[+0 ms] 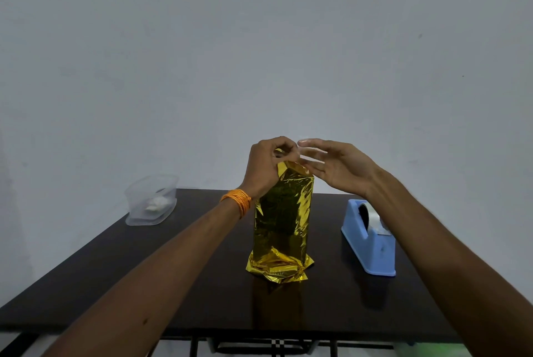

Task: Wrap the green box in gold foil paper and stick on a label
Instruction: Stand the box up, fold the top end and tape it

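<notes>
A tall box wrapped in gold foil paper (282,218) stands upright in the middle of the dark table (115,279). The green box itself is hidden under the foil, and loose foil flares out at the bottom. My left hand (266,168) pinches the folded foil at the top left corner of the box. My right hand (334,165) hovers at the top right with its fingers straight and spread, the fingertips close to my left hand. A faint clear strip, possibly tape, seems to sit at my right fingertips, but I cannot tell.
A blue tape dispenser (370,238) with a roll of clear tape sits to the right of the box. A clear plastic container (151,201) holding something white stands at the table's back left corner. A plain wall rises behind the table.
</notes>
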Tool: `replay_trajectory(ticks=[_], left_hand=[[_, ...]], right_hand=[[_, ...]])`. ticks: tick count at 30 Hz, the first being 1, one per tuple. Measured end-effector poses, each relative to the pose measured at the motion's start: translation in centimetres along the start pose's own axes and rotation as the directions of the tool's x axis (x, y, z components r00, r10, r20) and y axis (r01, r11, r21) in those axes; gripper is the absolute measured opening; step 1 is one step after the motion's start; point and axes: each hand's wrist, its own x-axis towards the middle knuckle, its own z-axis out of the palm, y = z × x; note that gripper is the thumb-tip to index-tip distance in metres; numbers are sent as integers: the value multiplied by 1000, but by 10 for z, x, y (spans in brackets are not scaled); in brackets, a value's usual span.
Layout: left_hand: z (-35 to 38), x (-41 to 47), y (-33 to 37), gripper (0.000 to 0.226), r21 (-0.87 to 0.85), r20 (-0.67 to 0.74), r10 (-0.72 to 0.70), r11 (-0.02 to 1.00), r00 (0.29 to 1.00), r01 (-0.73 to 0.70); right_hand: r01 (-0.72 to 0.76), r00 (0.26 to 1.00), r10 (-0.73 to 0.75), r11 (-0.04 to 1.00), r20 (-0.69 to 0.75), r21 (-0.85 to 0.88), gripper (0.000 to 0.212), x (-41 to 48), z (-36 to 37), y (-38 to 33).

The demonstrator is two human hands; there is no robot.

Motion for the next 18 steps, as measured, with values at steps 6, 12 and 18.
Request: replay_trajectory(ticks=[6,12,18], left_hand=[[-1,-3,7,8,-92,17,-42,995,999,43],[-7,-5,9,10,-47,23,-62,997,998,63],[-14,-4,5,12,25,-129,-73,997,989,76]], right_hand=[[81,970,-125,974,-209,-210,17,7,8,10],[155,928,-241,944,-284,-292,22,8,12,17],[174,921,-251,950,-299,-261,22,11,16,21]])
